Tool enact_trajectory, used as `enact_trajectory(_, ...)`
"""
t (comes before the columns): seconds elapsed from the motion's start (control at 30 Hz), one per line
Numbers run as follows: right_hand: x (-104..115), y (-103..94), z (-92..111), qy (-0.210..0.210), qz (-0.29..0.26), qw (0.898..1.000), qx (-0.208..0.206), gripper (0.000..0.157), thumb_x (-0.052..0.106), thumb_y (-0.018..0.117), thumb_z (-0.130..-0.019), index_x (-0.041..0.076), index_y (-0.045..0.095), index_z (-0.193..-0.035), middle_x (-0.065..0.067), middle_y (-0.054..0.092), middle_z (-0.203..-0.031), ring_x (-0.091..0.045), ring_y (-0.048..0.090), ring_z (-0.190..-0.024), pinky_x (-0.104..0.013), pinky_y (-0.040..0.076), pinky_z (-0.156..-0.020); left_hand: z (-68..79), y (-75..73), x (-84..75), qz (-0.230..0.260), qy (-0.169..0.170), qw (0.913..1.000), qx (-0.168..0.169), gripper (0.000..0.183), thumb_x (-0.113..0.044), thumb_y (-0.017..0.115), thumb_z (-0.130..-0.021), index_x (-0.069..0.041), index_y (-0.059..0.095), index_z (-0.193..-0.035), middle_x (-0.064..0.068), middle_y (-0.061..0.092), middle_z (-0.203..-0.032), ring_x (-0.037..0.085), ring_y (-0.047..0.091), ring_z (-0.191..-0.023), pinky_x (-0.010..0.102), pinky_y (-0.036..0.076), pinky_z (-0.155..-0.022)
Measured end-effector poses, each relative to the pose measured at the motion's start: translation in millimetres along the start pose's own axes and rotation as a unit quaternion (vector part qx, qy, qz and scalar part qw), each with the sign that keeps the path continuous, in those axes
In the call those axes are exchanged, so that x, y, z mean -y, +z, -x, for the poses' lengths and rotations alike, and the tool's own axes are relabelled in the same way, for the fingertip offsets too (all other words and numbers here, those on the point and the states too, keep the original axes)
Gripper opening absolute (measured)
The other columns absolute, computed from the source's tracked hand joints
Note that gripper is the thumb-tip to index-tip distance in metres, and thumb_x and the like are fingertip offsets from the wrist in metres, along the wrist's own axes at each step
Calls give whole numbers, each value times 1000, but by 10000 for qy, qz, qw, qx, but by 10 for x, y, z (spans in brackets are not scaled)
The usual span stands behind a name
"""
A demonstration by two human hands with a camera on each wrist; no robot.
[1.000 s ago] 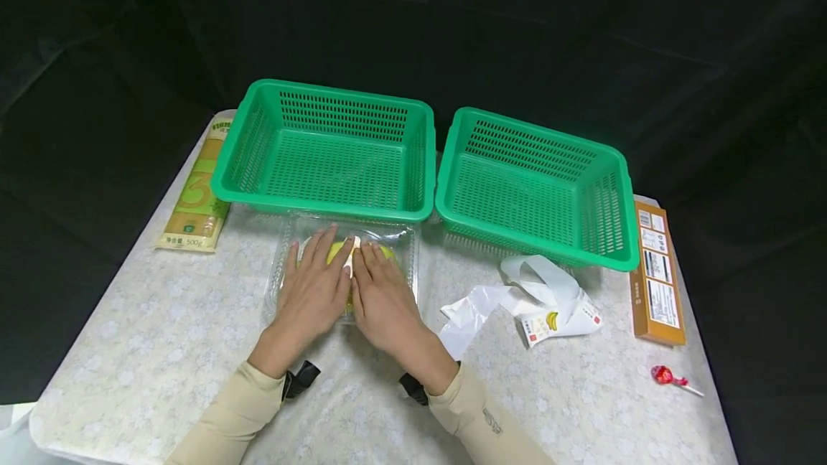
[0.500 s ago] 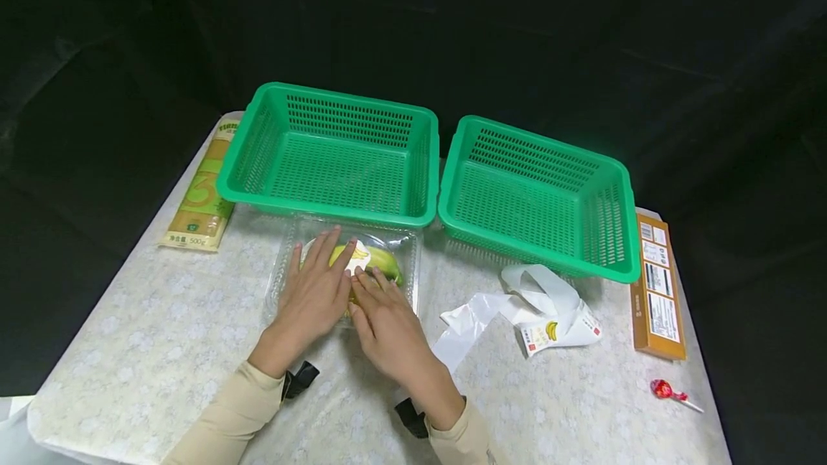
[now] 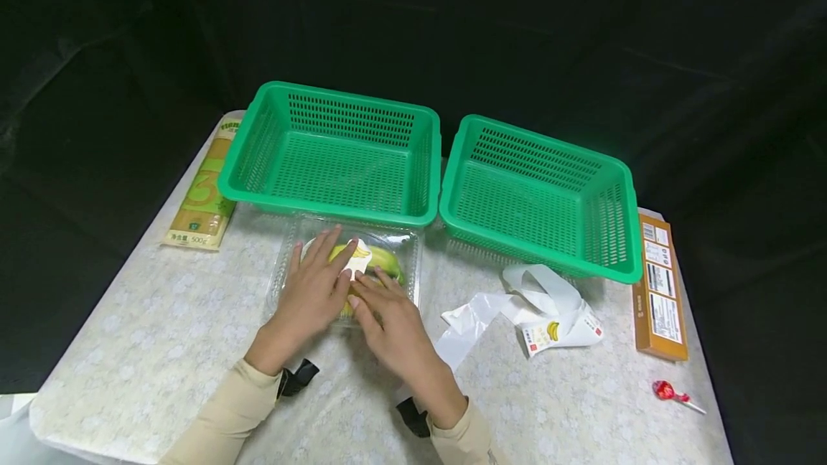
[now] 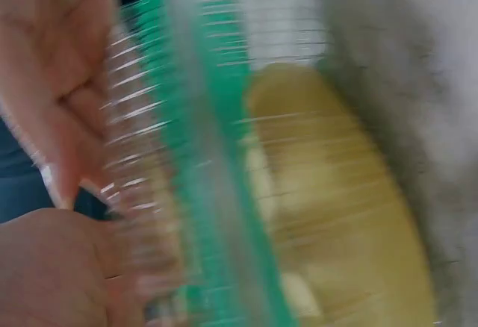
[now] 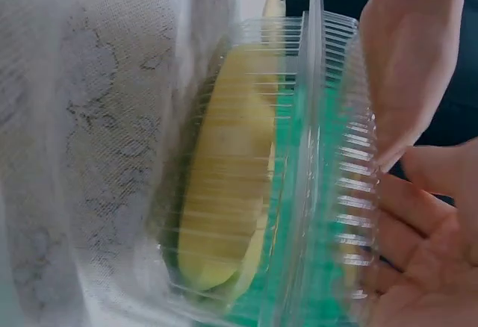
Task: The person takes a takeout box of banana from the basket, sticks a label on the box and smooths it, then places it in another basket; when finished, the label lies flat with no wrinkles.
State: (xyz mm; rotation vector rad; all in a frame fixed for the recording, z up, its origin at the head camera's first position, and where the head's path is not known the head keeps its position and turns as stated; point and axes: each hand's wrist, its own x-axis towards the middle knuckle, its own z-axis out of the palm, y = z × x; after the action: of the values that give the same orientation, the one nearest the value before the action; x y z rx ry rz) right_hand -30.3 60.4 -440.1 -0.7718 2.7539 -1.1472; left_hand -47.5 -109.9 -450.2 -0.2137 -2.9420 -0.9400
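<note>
A clear plastic clamshell container (image 3: 410, 253) stands on the table in front of the left basket, its lid down. Bananas (image 3: 386, 261) lie inside, with a white label (image 3: 359, 258) showing above them. My left hand (image 3: 311, 291) rests on the lid's left half, fingers spread and fairly straight. On the lid's front right part lies my right hand (image 3: 395, 318), fingers extended leftward near the left fingertips. From the side, the right wrist view shows a banana (image 5: 228, 148) through the ribbed wall. A banana (image 4: 328, 207) also fills much of the blurred left wrist view.
Two green baskets (image 3: 329, 211) (image 3: 536, 253) stand side by side at the back. A noodle packet (image 3: 203, 196) lies at left. Crumpled white banana-printed wrapping (image 3: 562, 321) lies right of the hands. Further right are an orange box (image 3: 659, 289) and a red lollipop (image 3: 663, 390).
My right hand has slid a little toward me on the lid, uncovering more of the bananas and the label. My left hand stays nearly in place. The head view has shifted slightly.
</note>
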Motion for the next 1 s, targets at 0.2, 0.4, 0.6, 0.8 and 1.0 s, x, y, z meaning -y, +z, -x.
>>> enact_trajectory(0.2, -102, -65, -1, 479, -917, 9852, -1367, 29, 27, 59, -102, 9, 72, -122, -9, 68, -132, -29, 58, -133, -53, 47, -109, 28, -158, 125, 1501, -630, 9836, -783, 42, -12, 58, -99, 1, 57, -139, 25, 38, -158, 45, 27, -151, 66, 19, -121)
enact_trajectory(0.4, -344, -189, -8, 1675, -502, 9761, -1288, 56, 33, 62, -99, 4, 50, -146, -20, 44, -156, -42, 39, -146, -65, 33, -115, 113, -200, 336, 1848, -1362, 9686, -958, 55, -13, 58, -99, -5, 42, -151, 26, 25, -163, 48, 20, -152, 71, 21, -117)
enact_trajectory(0.6, -463, -157, 0, 2411, -766, 9674, -156, 78, 52, 44, -104, 5, 18, -161, -28, 39, -155, -44, 42, -142, -60, 37, -115, 193, -93, 430, 2012, -1410, 9662, -778, 59, -19, 52, -103, -17, 31, -158, 22, 22, -165, 45, 20, -153, 71, 23, -116)
enact_trajectory(0.8, -457, -122, -7, 2396, -926, 9660, -309, 77, 49, 46, -104, 5, 18, -161, -30, 38, -155, -45, 38, -145, -60, 34, -117, 194, -66, 433, 2027, -1414, 9648, -901, 59, -18, 53, -103, -19, 32, -158, 22, 24, -165, 45, 21, -153, 71, 22, -116)
enact_trajectory(1.0, -449, -141, -4, 2468, -1158, 9614, -367, 74, 46, 49, -104, 7, 21, -160, -26, 39, -157, -46, 43, -142, -59, 40, -113, 212, -73, 417, 2009, -1429, 9646, -940, 61, -19, 54, -102, -21, 32, -159, 22, 24, -165, 46, 22, -152, 72, 23, -116)
